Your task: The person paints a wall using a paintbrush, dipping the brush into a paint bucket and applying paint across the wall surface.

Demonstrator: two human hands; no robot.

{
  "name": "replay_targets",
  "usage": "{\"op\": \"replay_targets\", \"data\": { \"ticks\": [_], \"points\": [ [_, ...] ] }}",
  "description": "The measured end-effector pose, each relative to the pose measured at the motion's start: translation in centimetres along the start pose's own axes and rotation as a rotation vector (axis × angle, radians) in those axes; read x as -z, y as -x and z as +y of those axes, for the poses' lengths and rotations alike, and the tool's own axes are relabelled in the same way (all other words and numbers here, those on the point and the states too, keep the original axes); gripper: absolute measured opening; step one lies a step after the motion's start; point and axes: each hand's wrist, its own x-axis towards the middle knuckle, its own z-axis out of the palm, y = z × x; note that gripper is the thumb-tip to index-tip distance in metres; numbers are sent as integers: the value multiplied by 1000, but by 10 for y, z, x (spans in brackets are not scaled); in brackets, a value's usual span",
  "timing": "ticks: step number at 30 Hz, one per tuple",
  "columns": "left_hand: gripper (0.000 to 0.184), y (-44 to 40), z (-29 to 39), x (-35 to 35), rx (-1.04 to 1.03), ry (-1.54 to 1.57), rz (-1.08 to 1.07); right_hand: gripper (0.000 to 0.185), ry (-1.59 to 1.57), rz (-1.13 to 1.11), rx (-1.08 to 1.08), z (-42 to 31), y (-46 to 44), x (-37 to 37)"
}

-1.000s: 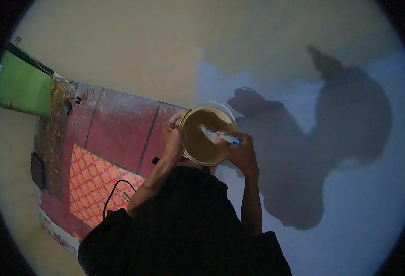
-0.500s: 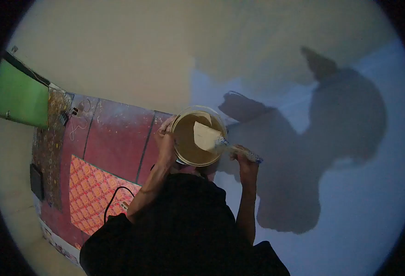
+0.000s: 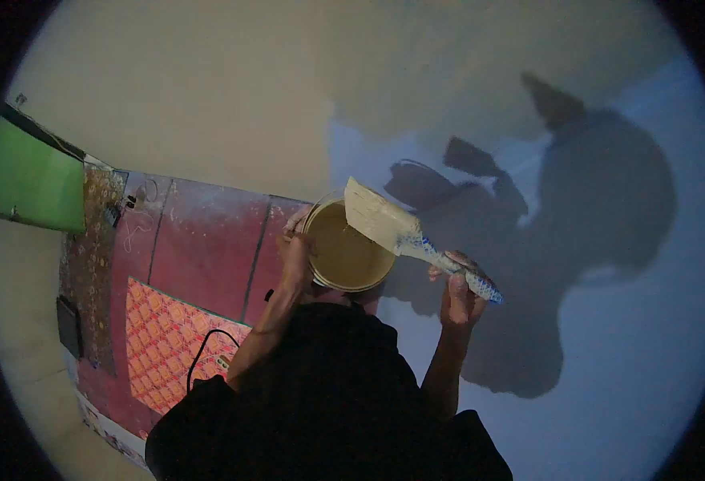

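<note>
My left hand [image 3: 293, 243] grips the left rim of a round bucket [image 3: 350, 260] that holds tan paint. My right hand [image 3: 460, 295] is closed around the blue-and-white, paint-marked handle of a wide paintbrush [image 3: 380, 216]. The brush's bristle end, coated in cream paint, is above the upper right of the bucket and points up to the left. Behind the brush stands a wall [image 3: 625, 345], pale blue low down and beige higher up, with dark shadows across it.
Red floor [image 3: 208, 232] lies to the left, with an orange patterned mat [image 3: 176, 341], a black cable [image 3: 197, 353] and a power strip. A green panel [image 3: 36, 176] and a dark flat object [image 3: 69, 326] are at the far left.
The brush has come up out of the bucket, its bristles now coated and raised over the rim. My right hand has moved right. My left hand still holds the bucket.
</note>
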Motion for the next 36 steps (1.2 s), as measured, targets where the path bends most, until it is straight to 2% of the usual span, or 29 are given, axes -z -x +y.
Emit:
{"op": "replay_targets", "data": {
  "ticks": [3, 5, 6, 8, 11, 15, 18, 21, 23, 27, 30, 32, 33, 36],
  "points": [
    [50, 8, 8, -8, -29, 131, -45, 27, 53, 14, 71, 6, 7, 6],
    [45, 20, 24, -23, -91, 90, 12, 26, 190, -3, -76, 16, 13, 15],
    [45, 20, 22, -23, -89, 90, 18, 26, 188, -6, -82, 16, 12, 20],
    [38, 14, 15, -20, -122, 103, -82, 24, 420, -84, -307, 19, 9, 26],
    [39, 12, 9, -21, -153, 125, -124, 21, 482, -168, -299, 25, 5, 33],
    [47, 23, 25, -27, -82, 90, -34, 19, 425, -165, -372, 14, 3, 27],
    [53, 17, 13, -17, -167, 166, -136, 20, 517, -195, -360, 13, 4, 27],
    [51, 20, 18, -16, -198, 50, -91, 20, 509, -216, -366, 13, 2, 23],
    [51, 21, 22, -16, -95, -33, -32, 20, 442, -185, -417, 15, 3, 23],
    [54, 21, 25, -19, -114, 89, -78, 20, 521, -207, -417, 9, -3, 21],
    [47, 25, 28, -16, -172, 69, -151, 20, 467, -196, -441, 7, -2, 21],
    [35, 26, 30, -20, -136, 11, -36, 20, 441, -196, -424, 10, -1, 24],
    [35, 27, 27, -23, -134, 9, -38, 20, 442, -193, -426, 10, 0, 27],
    [25, 26, 21, -22, -184, 31, -121, 19, 496, -212, -413, 8, 1, 25]
  ]
}}
